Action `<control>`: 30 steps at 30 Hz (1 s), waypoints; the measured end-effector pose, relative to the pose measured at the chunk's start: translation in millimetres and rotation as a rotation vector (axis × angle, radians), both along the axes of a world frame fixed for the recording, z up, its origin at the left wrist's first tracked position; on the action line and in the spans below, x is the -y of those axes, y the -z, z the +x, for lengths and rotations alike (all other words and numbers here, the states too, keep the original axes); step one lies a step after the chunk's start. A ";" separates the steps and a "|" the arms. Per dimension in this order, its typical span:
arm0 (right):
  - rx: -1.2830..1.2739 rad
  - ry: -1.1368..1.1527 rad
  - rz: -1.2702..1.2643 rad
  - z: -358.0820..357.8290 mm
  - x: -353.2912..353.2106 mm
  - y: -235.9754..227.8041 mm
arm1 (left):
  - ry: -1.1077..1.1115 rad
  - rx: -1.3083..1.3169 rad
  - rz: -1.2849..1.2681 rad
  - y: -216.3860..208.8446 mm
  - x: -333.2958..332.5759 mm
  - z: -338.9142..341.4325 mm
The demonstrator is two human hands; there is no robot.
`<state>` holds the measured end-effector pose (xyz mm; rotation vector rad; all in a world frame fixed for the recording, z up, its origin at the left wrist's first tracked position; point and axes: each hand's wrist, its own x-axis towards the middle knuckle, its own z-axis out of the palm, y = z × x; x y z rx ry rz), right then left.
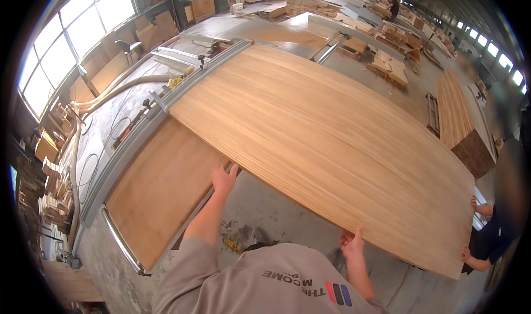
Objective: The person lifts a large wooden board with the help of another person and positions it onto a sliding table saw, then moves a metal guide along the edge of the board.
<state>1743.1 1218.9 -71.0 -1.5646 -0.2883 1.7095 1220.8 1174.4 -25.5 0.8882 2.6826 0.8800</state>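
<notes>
A large, pale brown wooden panel (321,142) lies slantwise before me, its far left end against the grey metal fence (204,71) of a sliding table saw. My left hand (223,179) grips the panel's near edge, next to the saw's brown wooden table (166,187); its fingers are partly hidden. Farther right along that edge, my right hand (352,244) is closed round the panel, thumb at the edge and fingertips curled below. At the panel's right end, a co-worker's two hands (470,228) hold its short edge.
A chromed rail (124,242) edges the brown table at lower left. Hoses and a cable lie beyond the fence. A thick stack of wood (464,120) stands at right, near the co-worker. Pallets with boards (387,68) sit on the floor farther back.
</notes>
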 end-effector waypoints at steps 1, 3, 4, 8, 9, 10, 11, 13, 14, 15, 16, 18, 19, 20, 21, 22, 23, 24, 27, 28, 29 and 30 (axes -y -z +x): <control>-0.022 -0.032 -0.012 -6.8 -1.4 3.5 | 0.010 -0.109 0.153 23.7 15.1 14.5; -0.054 -0.088 -0.041 -14.1 -2.0 10.2 | 0.006 -0.187 0.322 63.1 42.3 56.1; -0.059 -0.101 -0.053 -13.3 -2.7 9.4 | -0.014 -0.157 0.338 74.2 53.6 81.8; -0.099 -0.161 -0.118 3.7 -4.9 7.9 | -0.142 0.207 0.106 103.8 107.6 181.5; -0.135 -0.192 -0.126 -10.8 -9.6 20.3 | -0.127 0.245 0.059 124.7 122.8 180.9; -0.153 -0.232 -0.122 -26.4 -13.0 30.4 | -0.110 0.285 0.010 147.8 136.6 177.7; -0.173 -0.268 -0.117 -42.2 -16.2 40.3 | -0.106 0.329 -0.067 168.0 145.9 174.1; -0.212 -0.332 -0.117 -70.6 -20.2 51.2 | -0.098 0.413 -0.225 196.5 164.2 164.8; -0.182 -0.353 -0.145 -36.0 -15.0 26.1 | -0.106 0.507 -0.293 191.2 181.2 210.1; -0.151 -0.374 -0.175 -0.2 -9.8 -1.8 | -0.114 0.602 -0.362 181.5 198.2 254.4; -0.145 -0.465 -0.128 9.8 -8.8 -12.4 | -0.115 0.641 -0.413 175.2 205.1 260.1; -0.121 -0.667 -0.042 25.1 -7.8 -20.9 | -0.165 0.611 -0.482 187.4 227.6 270.0; -0.003 -0.724 0.073 34.4 -6.3 -29.6 | -0.192 0.598 -0.514 190.8 233.4 274.5; 0.122 -0.771 0.187 48.9 -2.3 -43.0 | -0.222 0.607 -0.503 190.4 235.1 282.8; 0.248 -0.814 0.301 64.1 2.8 -55.8 | -0.251 0.616 -0.493 190.1 237.4 291.9; 0.396 -0.797 0.451 87.9 7.8 -69.9 | -0.275 0.633 -0.484 186.2 237.2 305.2; 0.535 -0.785 0.604 114.8 12.3 -79.9 | -0.205 0.593 -0.533 187.0 239.0 314.6; 0.669 -0.768 0.756 143.1 16.6 -88.2 | -0.138 0.551 -0.584 189.4 240.3 322.7; 1.225 -0.789 0.878 240.7 23.7 -105.6 | -0.176 0.632 -0.558 161.8 217.3 370.4; 1.322 -0.798 0.851 272.7 24.7 -104.9 | -0.239 0.691 -0.512 149.3 207.6 390.9; 1.413 -0.838 0.840 302.0 23.3 -96.8 | -0.214 0.672 -0.521 152.7 207.5 403.4; 1.505 -0.882 0.816 332.1 21.7 -86.0 | -0.185 0.656 -0.540 163.8 207.7 416.6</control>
